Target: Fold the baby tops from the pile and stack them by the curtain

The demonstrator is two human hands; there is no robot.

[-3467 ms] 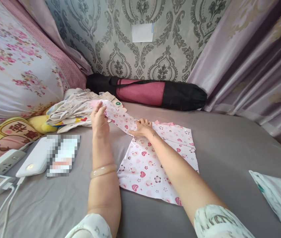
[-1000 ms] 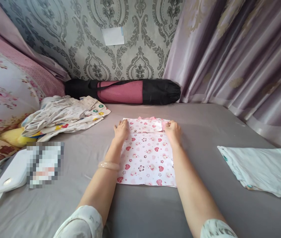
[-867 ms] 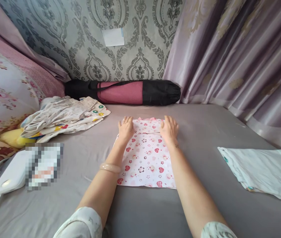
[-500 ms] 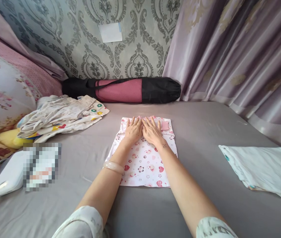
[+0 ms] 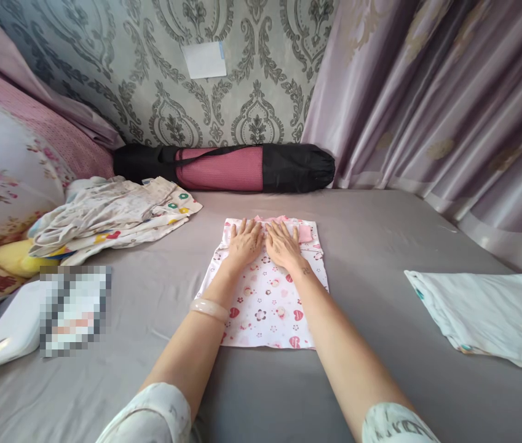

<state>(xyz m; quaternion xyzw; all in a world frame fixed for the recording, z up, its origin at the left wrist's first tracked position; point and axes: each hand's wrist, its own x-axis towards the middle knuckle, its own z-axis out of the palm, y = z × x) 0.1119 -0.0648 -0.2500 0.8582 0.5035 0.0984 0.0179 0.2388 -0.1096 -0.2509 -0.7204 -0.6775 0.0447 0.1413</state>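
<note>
A white garment (image 5: 267, 314) printed with pink hearts and flowers lies folded flat on the grey bed sheet in front of me. Pink cuffs or trim show along its far edge. My left hand (image 5: 245, 243) rests palm down on the far part of the garment, its fingers stretched out. Close beside it on the right, my right hand (image 5: 283, 245) also lies flat on the fabric with the fingers spread. Both hands hide part of the garment's upper fold. A pale bangle (image 5: 209, 309) sits on my left forearm.
A black and pink rolled mat bag (image 5: 219, 169) lies along the wall. Left are a crumpled cloth pile (image 5: 113, 215), a white device (image 5: 14, 323) with a cable, and a blurred-out flat item (image 5: 76, 311). A folded white cloth (image 5: 486, 314) lies right. Purple curtains (image 5: 403, 92) hang beyond.
My left hand has shifted slightly to the left, leaving a small gap between the hands. My right hand stays almost where it was on the garment.
</note>
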